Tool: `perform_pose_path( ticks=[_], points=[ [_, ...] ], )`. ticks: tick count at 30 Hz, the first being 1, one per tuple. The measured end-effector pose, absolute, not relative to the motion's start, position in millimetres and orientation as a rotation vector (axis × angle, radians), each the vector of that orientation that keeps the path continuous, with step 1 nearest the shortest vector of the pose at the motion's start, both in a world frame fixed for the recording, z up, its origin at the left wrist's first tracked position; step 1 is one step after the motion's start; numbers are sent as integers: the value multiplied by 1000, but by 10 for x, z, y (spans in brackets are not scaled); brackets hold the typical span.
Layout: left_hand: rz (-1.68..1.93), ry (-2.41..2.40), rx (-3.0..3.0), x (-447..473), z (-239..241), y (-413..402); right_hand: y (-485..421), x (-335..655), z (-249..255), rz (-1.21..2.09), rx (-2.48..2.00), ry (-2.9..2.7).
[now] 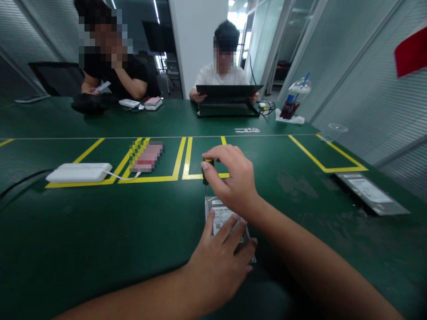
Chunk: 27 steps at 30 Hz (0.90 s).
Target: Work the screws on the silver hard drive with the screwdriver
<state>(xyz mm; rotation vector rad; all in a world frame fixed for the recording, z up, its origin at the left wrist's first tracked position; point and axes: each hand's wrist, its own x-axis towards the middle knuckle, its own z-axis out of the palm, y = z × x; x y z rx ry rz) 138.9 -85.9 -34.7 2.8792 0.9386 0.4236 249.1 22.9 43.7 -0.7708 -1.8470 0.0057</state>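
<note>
A silver hard drive (pixel 218 212) with a white label lies flat on the green table (pixel 100 231) right in front of me. My left hand (pixel 218 262) rests on its near half, fingers spread and pressing down. My right hand (pixel 233 178) is closed around the black and yellow handle of a small screwdriver (pixel 207 171), held upright. The thin shaft points down at the drive's far left corner.
A second hard drive (pixel 370 193) lies at the right. A white power adapter (pixel 78 172) with a cable and a pink item (pixel 147 158) sit at the left inside yellow floor-tape lines. Two people sit across the table, one behind a laptop (pixel 228 100). A lidded drink cup (pixel 295 100) stands far right.
</note>
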Motion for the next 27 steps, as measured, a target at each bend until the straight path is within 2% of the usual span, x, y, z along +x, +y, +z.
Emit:
perform_pose_path(
  ticks=[27],
  points=[
    [410,936,2898,1376,-275,-854,210,2472,424,52,-820,-1806]
  ],
)
